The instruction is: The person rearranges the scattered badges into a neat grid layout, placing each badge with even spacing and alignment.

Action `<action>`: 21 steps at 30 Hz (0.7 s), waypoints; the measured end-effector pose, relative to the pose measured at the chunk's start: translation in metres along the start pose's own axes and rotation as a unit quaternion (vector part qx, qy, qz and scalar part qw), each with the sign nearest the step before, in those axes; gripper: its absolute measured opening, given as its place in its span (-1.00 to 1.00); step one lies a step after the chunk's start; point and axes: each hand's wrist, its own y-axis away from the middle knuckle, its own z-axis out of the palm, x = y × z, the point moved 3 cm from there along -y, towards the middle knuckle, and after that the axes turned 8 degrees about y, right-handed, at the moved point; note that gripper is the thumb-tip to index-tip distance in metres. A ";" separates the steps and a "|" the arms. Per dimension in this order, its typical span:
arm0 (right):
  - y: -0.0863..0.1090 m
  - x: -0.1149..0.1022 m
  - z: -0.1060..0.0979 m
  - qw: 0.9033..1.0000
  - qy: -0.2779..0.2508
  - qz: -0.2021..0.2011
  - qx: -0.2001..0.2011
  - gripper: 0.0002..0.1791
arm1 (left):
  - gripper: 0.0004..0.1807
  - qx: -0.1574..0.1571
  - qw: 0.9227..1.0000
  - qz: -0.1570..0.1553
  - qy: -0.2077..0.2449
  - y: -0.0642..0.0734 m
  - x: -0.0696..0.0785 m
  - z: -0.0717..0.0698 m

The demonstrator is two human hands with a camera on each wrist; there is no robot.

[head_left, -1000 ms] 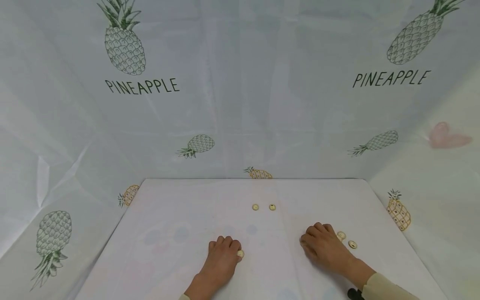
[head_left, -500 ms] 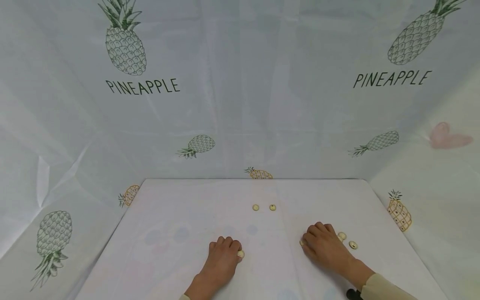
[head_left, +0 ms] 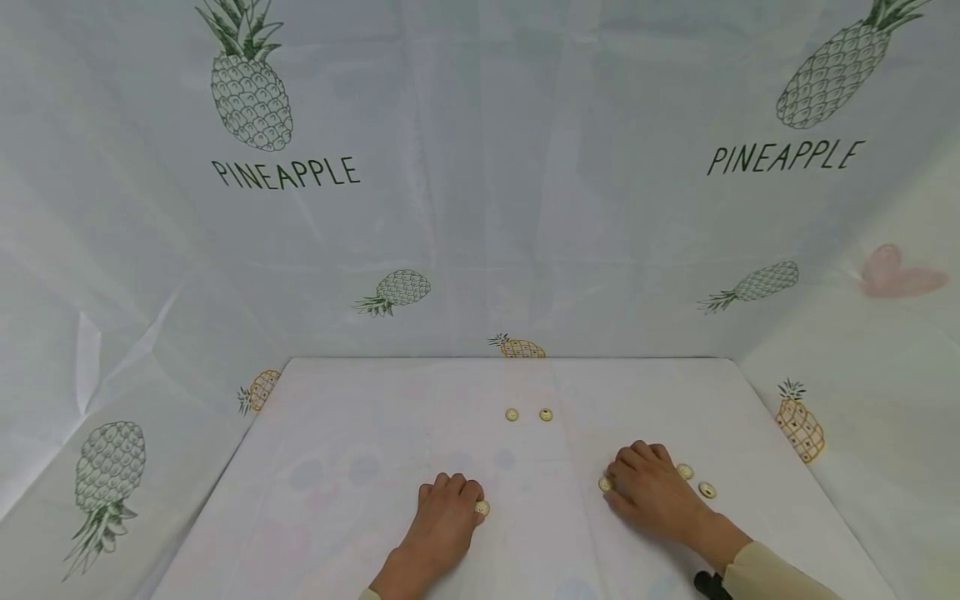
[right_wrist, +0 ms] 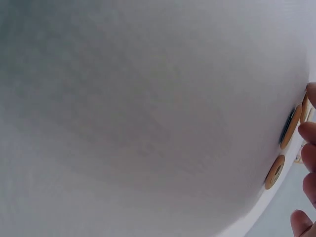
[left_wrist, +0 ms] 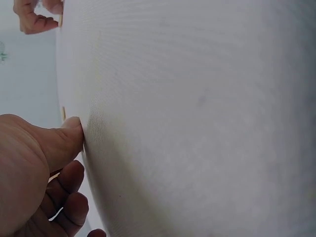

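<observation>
In the head view, my left hand (head_left: 446, 521) rests low on the white tabletop and pinches a small round wooden disc (head_left: 482, 507), button-like, between thumb and forefinger. My right hand (head_left: 651, 492) also touches the table farther right, with a similar disc (head_left: 605, 483) at its thumb and forefinger tips. Behind its knuckles lie two more discs, one pale (head_left: 685, 472) and one with a dark centre (head_left: 707, 490). Those two (right_wrist: 275, 172) also show in the right wrist view, below the fingers (right_wrist: 308, 132). In the left wrist view the thumb (left_wrist: 69, 140) mostly hides its disc.
Two discs, a left one (head_left: 512, 414) and a right one (head_left: 546, 414), lie apart toward the back of the table (head_left: 375, 400). A pineapple-printed white sheet (head_left: 480, 208) hangs behind and at both sides. A dark object (head_left: 711, 585) sits by the right sleeve.
The disc at my right fingertips, almost covered a second ago, now shows clearly. That hand has shifted very slightly. My left hand and the loose discs have not moved.
</observation>
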 end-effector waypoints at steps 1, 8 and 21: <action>0.000 -0.001 0.000 1.000 -0.001 -0.002 0.002 -0.69 | -0.76 0.000 1.000 0.000 0.000 0.000 0.000 0.000; -0.002 -0.002 0.001 1.000 -0.007 -0.008 0.007 -0.70 | -0.77 -0.002 1.000 -0.004 0.004 0.000 0.000 -0.001; -0.005 0.000 0.006 1.000 -0.008 -0.007 0.004 -0.73 | -0.77 -0.003 1.000 -0.006 0.004 0.000 0.000 0.000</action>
